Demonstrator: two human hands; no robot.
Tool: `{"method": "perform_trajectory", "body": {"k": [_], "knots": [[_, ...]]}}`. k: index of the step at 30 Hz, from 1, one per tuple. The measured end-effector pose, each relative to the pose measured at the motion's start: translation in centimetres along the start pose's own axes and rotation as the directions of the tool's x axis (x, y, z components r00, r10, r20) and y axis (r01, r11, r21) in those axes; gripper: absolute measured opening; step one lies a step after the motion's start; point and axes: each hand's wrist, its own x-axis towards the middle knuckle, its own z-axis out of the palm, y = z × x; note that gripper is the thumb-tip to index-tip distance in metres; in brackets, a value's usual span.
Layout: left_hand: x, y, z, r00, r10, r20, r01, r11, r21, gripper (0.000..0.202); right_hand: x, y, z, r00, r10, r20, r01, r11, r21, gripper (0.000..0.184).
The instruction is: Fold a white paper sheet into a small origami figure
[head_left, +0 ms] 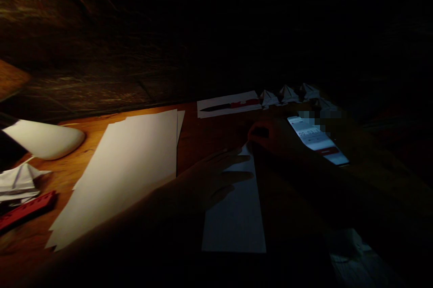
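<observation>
A narrow folded white paper strip [237, 216] lies on the wooden table [203, 134] in dim light. My left hand [216, 175] rests flat on its upper left part, fingers stretched out. My right hand [270, 137] is closed in a pinch at the strip's top corner, fingers pressed on the paper edge. Much of both arms is lost in shadow.
A stack of white sheets [128, 166] lies left of the strip. A lit phone [318, 139] sits to the right. Further back lie a red-handled knife [233, 105] on paper and three folded paper shapes [287, 94]. A white lamp [43, 139], red ruler [27, 209] and folded paper [20, 179] are at left.
</observation>
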Motion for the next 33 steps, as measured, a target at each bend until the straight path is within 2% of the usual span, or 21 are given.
{"method": "perform_trajectory", "body": {"k": [8,24,33], "knots": [[0.08,0.09,-0.23,1.000,-0.005,0.029,0.005,1.000,0.014,0.055,-0.06,-0.13,-0.06,1.000,0.003,-0.002,-0.004,1.000,-0.005,0.006],[0.02,-0.05,-0.03,1.000,0.014,-0.015,-0.014,1.000,-0.004,0.051,-0.04,0.10,-0.02,1.000,0.001,0.004,-0.001,1.000,0.005,0.005],[0.18,0.18,-0.34,1.000,0.008,-0.003,-0.008,1.000,-0.003,0.052,-0.01,-0.04,0.06,1.000,0.002,0.002,-0.002,1.000,0.010,0.006]]}}
